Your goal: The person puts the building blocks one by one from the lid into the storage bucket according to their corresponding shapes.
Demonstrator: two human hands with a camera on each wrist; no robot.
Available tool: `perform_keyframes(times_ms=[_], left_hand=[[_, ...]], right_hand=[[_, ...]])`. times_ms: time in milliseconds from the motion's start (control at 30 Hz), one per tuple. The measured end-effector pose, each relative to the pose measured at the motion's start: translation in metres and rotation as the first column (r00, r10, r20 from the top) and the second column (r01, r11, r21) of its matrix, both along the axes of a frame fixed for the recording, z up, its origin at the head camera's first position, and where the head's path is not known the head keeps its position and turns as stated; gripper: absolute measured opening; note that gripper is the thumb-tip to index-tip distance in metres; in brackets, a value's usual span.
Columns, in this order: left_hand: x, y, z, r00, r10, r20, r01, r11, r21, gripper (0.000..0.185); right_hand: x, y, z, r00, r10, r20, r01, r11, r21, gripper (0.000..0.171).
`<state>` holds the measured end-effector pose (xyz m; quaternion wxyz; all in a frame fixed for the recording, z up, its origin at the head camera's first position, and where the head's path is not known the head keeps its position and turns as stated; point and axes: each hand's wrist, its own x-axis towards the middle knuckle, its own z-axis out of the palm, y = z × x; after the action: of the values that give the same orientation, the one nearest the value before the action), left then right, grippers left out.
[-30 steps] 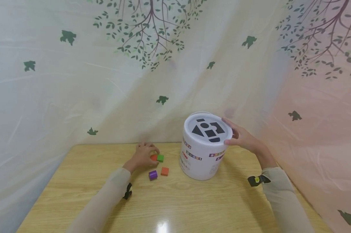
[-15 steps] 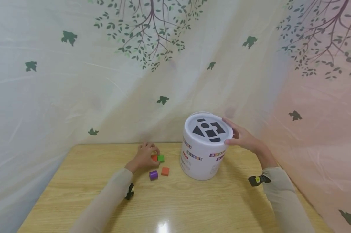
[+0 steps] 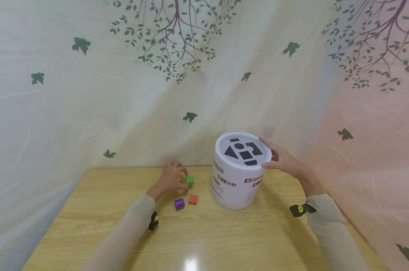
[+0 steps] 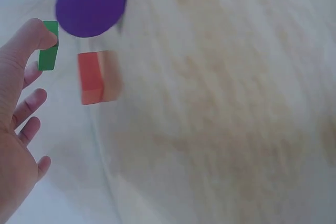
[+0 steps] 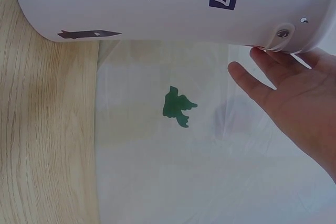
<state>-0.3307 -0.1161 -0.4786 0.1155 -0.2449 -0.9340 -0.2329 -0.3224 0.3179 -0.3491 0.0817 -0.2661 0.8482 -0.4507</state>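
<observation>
My left hand (image 3: 173,177) pinches a green block (image 4: 49,48) between thumb and index finger, close to the tabletop; its other fingers spread apart. Just behind the green block, a red block (image 3: 182,182) shows partly in the head view, mostly hidden by the hand. A purple cylinder (image 3: 179,204) and an orange block (image 3: 193,200) lie nearer to me. My right hand (image 3: 284,162) holds the upper right side of a white bucket (image 3: 225,188), thumb in front and fingers toward the back. The bucket's lid (image 3: 232,160) has several dark shaped openings.
The wooden table (image 3: 245,241) ends at a hanging pale cloth (image 3: 140,113) printed with branches and leaves. Black straps (image 3: 302,209) with small devices sit on both wrists. The bucket's handle (image 5: 278,38) joins its side near my right fingers.
My left hand shifts slightly to the right and the green block moves up, away from the red block. My right hand and the bucket stay in place.
</observation>
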Motion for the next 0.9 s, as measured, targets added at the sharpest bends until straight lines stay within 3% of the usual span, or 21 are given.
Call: perform_keyframes(times_ms=[400, 700, 900], left_hand=[[-0.001, 0.006, 0.038, 0.996, -0.013, -0.088, 0.021, 0.996, 0.088, 0.037], [0.005, 0.014, 0.086, 0.986, 0.001, -0.165, 0.02, 0.992, 0.127, 0.035], [0.01, 0.026, 0.115, 0.987, 0.017, -0.162, 0.014, 0.982, 0.187, 0.032]], right_hand=[[0.0, -0.001, 0.002, 1.0, -0.024, -0.006, 0.024, 1.0, 0.014, 0.102], [-0.003, 0.001, 0.002, 0.999, -0.031, -0.022, 0.032, 0.999, 0.015, 0.101], [0.002, -0.001, 0.003, 1.0, -0.028, -0.002, 0.028, 1.0, 0.015, 0.102]])
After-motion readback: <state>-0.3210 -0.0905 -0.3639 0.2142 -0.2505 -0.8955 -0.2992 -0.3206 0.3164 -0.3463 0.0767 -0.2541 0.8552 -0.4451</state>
